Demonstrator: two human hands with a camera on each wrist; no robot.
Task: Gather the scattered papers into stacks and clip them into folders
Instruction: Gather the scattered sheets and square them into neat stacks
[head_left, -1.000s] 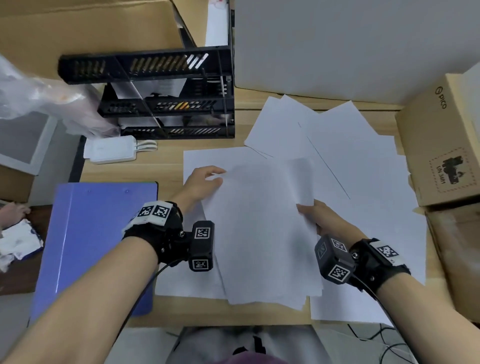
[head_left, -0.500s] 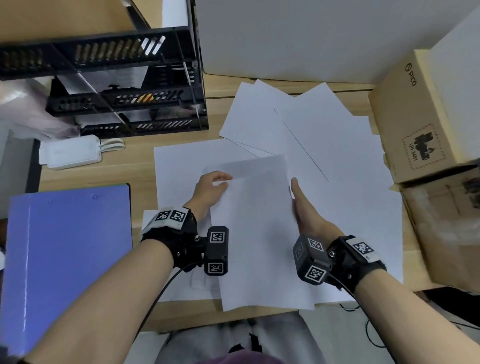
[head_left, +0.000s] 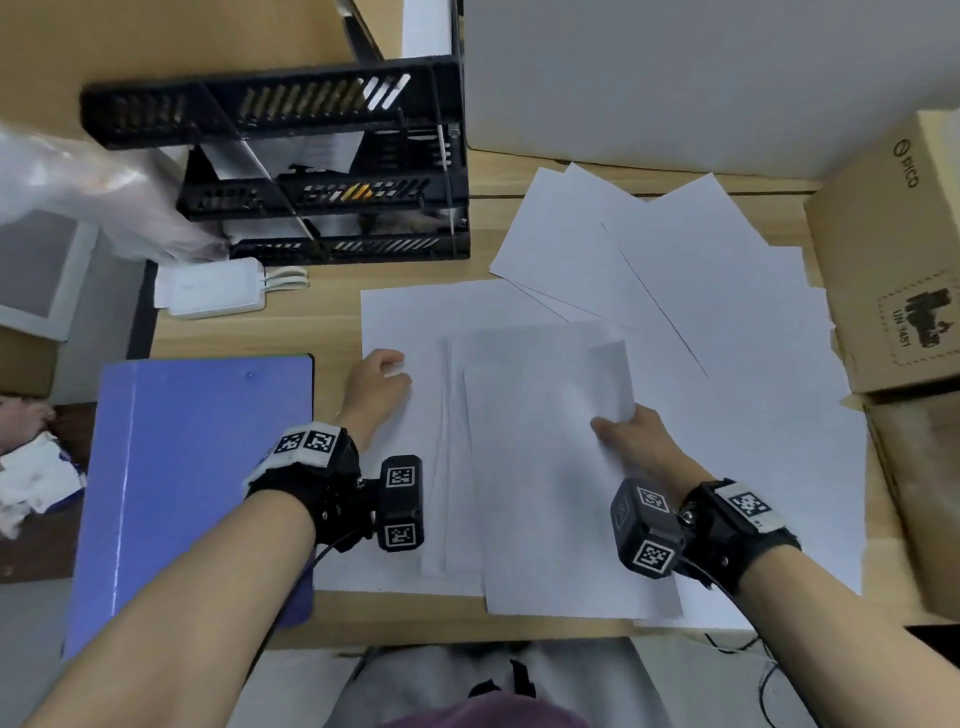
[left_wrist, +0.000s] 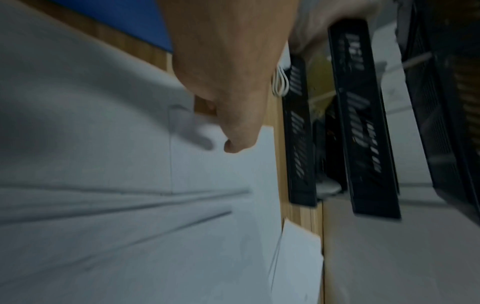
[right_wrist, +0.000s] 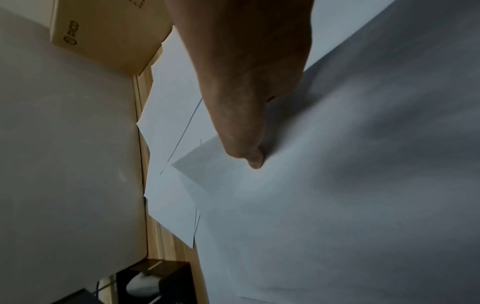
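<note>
Both hands, left grip (head_left: 382, 384) and right grip (head_left: 631, 434), pinch a paper stack (head_left: 540, 467) on the tabletop (head_left: 322, 317); the cardboard box (head_left: 893, 260) reads "PICO" and "UN 3481".

black tiered tray rack (head_left: 322, 171), cardboard box (head_left: 893, 260), white charger (head_left: 213, 288), wooden desk (head_left: 249, 332)

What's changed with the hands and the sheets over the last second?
The right hand went from lying flat along the stack's edge to pinching its right side, bending it up. More sheets now fan out at the left. The left hand still holds the left edge; the folder hasn't been touched.
</note>
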